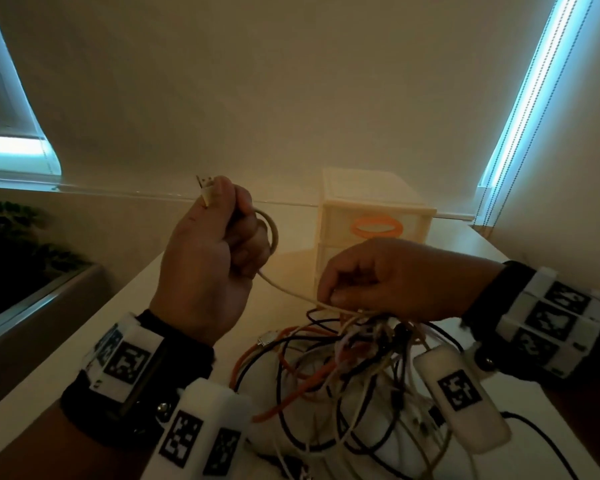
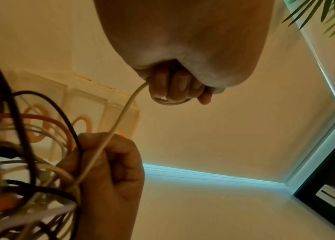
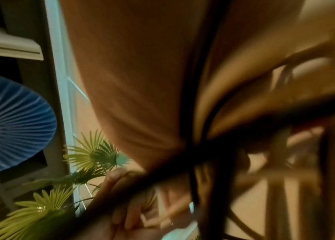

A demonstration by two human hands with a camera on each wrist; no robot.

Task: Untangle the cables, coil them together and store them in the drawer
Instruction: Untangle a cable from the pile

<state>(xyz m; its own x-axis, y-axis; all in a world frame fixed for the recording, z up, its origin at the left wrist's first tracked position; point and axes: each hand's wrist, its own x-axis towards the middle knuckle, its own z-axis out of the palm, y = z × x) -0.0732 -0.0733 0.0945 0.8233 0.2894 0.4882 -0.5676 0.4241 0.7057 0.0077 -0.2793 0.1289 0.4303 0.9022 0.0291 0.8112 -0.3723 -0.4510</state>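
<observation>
**One pale cable half free of the knot**

Cream wall and two glowing blind edges fill the head view above a pale table point(image 1: 146, 289). At twelve o'clock from my hands stands the small drawer unit point(image 1: 374, 220) with an orange ring handle, its drawers closed. My left hand point(image 1: 208, 261) is clenched round a beige cable point(image 1: 284, 289), its plug poking out at the top of my fist and one loop wound round my fingers. From there the cable runs toward four o'clock into my right hand point(image 1: 388, 282), which pinches it just above the tangle point(image 1: 343, 362) of black, orange and white leads lying on the table.

From the left wrist, the same cable leaves my curled fingers point(image 2: 172, 86) and slants toward seven o'clock, across my right hand point(image 2: 109, 170), into the knot.

At the right wrist almost everything is blurred: dark leads cross close to the lens, with plant fronds point(image 3: 88, 155) at eight o'clock.

My worry: pulling hard with the left would likely cinch the knot tighter or drag the whole bundle off the table, since the cable's far end looks buried.
</observation>
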